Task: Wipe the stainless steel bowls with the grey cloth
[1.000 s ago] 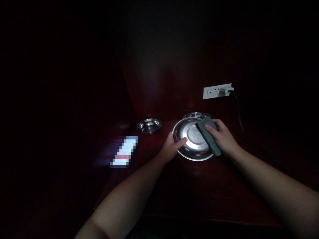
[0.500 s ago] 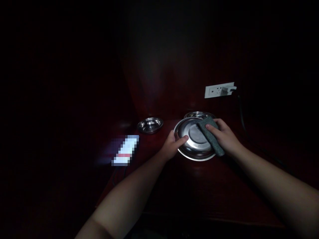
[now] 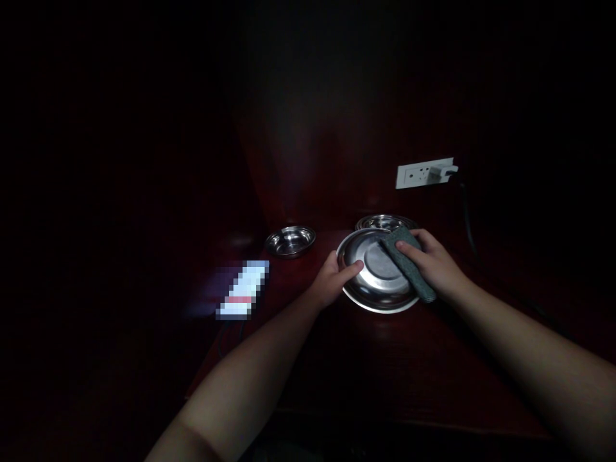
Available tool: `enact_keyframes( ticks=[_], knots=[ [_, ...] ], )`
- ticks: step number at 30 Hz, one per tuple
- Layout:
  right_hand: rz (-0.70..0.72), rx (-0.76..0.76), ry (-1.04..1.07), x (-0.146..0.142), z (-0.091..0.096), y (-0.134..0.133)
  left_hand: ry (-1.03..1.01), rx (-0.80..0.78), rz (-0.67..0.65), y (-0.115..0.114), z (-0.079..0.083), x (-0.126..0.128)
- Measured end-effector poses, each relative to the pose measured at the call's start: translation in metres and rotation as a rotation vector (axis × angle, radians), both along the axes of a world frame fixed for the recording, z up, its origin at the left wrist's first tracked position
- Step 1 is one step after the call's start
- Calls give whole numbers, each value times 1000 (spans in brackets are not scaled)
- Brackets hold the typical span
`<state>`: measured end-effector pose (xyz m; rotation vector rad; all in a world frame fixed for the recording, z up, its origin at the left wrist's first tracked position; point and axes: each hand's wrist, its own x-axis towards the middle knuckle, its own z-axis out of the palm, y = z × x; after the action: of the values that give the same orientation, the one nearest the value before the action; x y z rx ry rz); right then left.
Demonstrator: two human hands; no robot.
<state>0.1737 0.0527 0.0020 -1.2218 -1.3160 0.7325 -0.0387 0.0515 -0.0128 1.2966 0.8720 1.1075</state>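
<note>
A shiny metal bowl point(image 3: 382, 266) is tilted toward me above the dark red table. My left hand point(image 3: 332, 280) grips its left rim, thumb inside and the other fingers hidden behind it. In my right hand point(image 3: 433, 260) is a grey-green cloth point(image 3: 409, 266), folded into a long pad, with the thumb on top. The cloth lies across the right rim of the bowl. Just behind stand more metal bowls point(image 3: 382, 221), apparently stacked and partly covered by the held one. Another metal bowl point(image 3: 290, 241) rests to the left.
A lit screen, blurred into blocks point(image 3: 243, 290), lies on the table's left side with a thin cable below it. On the back wall is a white power socket point(image 3: 423, 173) with a plug and a dark cord point(image 3: 466, 218). The surroundings are very dark.
Almost nothing differs. The held bowl and the cloth have shifted very slightly down and right; both hands keep their hold.
</note>
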Motion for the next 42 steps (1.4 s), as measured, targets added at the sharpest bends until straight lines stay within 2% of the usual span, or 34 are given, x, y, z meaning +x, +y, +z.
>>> enact_keyframes(
  ticks=[15, 23, 28, 30, 33, 37, 42],
  knots=[
    [9, 42, -38, 1, -2, 2, 13, 4, -19, 2, 1, -2],
    [27, 38, -40, -1, 0, 0, 17, 56, -27, 7, -8, -3],
    [-28, 165, -64, -2, 0, -2, 53, 163, 60, 5, -8, -5],
    [-60, 221, -72, -1, 0, -2, -27, 113, 67, 3, -7, -4],
    [-116, 258, -39, 1, 0, -2, -162, -1, 11, 0, -6, -1],
    [-137, 227, -8, 0, 0, -1, -115, -25, -53, -2, -10, 1],
    [-71, 103, 31, -2, -1, 0, -81, 16, -24, -2, -9, 2]
  ],
)
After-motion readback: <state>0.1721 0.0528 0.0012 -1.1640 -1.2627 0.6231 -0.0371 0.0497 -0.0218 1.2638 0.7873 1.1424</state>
